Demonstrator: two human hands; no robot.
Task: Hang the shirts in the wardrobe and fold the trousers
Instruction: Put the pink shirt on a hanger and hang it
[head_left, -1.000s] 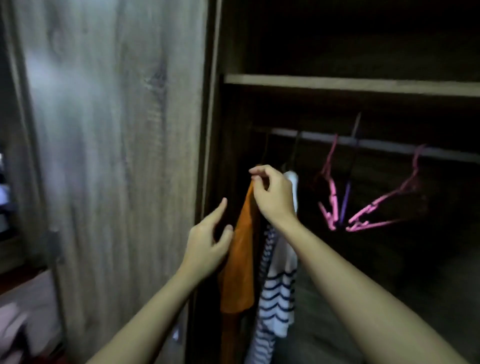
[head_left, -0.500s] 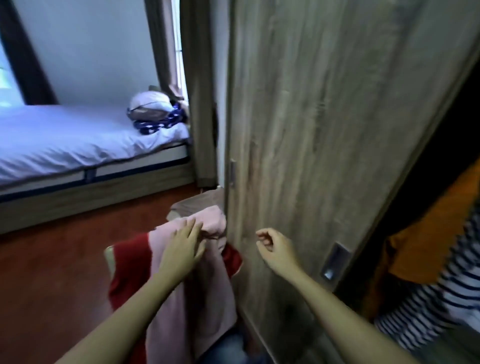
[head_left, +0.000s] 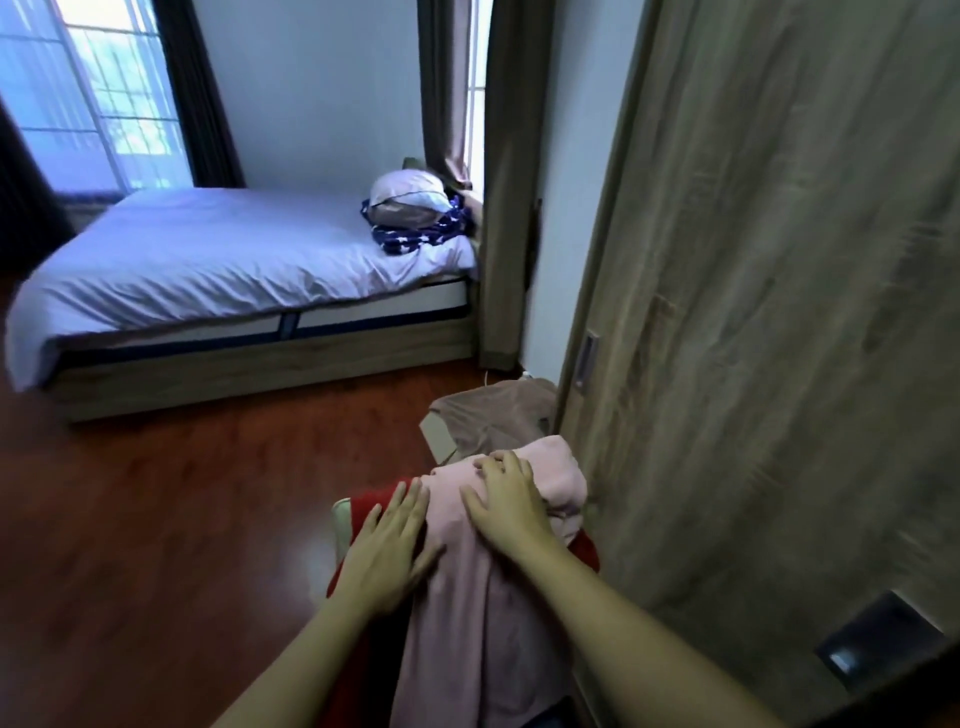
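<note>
My two hands are low in view, at about 6 o'clock, both on a pink garment (head_left: 467, 623) that hangs draped over a heap of clothes. My left hand (head_left: 387, 551) is released: it lies flat with straight fingers, the palm half on the pink cloth's edge at 9 o'clock and half on a red garment (head_left: 366, 505) that shows from beneath it. My right hand (head_left: 511, 506) rests on the pink garment's bunched top, just beside the left. Its fingertips (head_left: 498, 460) bend down into the fold, and I cannot tell whether they are grasping the cloth or only pressing on it.

Past the pink garment, toward 12 o'clock, a brown garment (head_left: 496, 415) lies spread over something boxy, touching the pink bundle. At 3 o'clock stands the wooden wardrobe door (head_left: 779, 312), filling that side of the view, with a recessed handle (head_left: 586, 361) set into its near edge. The pink garment's edge at 3 o'clock hangs close against the door.

The red-brown wooden floor (head_left: 156, 519) stretches away toward 9 o'clock. At 10 o'clock is a bed (head_left: 208, 260) under a pale sheet, with a pillow (head_left: 410, 200) on a dark blue patterned cloth (head_left: 415, 236) at its end nearest the wardrobe. A window (head_left: 104, 93) shows at 11 o'clock.
</note>
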